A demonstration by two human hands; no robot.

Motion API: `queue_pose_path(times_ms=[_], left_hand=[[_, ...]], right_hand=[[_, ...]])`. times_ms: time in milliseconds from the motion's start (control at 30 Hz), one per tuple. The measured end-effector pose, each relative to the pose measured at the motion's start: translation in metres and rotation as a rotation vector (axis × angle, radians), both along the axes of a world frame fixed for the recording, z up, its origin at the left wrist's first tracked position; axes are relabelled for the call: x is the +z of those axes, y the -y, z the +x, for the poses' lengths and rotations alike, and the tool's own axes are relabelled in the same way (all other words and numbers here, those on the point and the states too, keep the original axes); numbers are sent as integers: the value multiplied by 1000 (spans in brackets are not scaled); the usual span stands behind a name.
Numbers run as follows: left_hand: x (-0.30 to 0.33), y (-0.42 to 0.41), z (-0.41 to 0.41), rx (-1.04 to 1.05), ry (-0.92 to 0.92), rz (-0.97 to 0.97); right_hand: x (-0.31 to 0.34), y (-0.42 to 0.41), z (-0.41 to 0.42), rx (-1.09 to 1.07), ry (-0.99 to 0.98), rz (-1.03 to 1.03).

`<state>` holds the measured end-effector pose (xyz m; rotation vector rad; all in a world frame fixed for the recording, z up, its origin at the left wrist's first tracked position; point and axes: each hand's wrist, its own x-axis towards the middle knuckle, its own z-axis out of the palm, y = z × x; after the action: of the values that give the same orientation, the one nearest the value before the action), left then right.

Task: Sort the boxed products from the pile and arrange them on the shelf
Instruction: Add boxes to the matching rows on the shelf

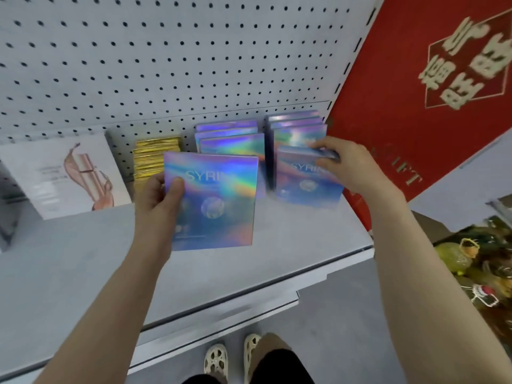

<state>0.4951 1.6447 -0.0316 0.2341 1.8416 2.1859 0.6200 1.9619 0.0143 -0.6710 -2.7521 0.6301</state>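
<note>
Right hand (343,164) grips a holographic box (307,178) at two o'clock; left hand (160,200) holds another box (216,200). Seat each upright, flush with its row.

The box gripped by the left hand (159,200) (219,200) has a holographic foil finish, glossy and smooth, throwing rainbow bands across blue card. The box under the right hand (349,164) (304,184) and the two rows behind them (230,134) (297,124) carry the same iridescent sheen. The gold boxes (156,156) look metallic and shiny. The white box (63,176) is smooth printed card with a soft gloss. The shelf (83,259) and pegboard back (166,65) appear as painted metal, matt pale grey. The red carton (415,92) is matt card with pale gold lettering.
</note>
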Motion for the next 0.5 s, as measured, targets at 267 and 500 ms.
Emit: queue_pose_path(times_ms=[267, 500], left_hand=[[-7, -44, 24, 69, 30, 21], [-17, -73, 47, 159, 67, 20]], right_hand=[[-26, -69, -36, 97, 43, 15], [-51, -87, -63, 96, -122, 75]])
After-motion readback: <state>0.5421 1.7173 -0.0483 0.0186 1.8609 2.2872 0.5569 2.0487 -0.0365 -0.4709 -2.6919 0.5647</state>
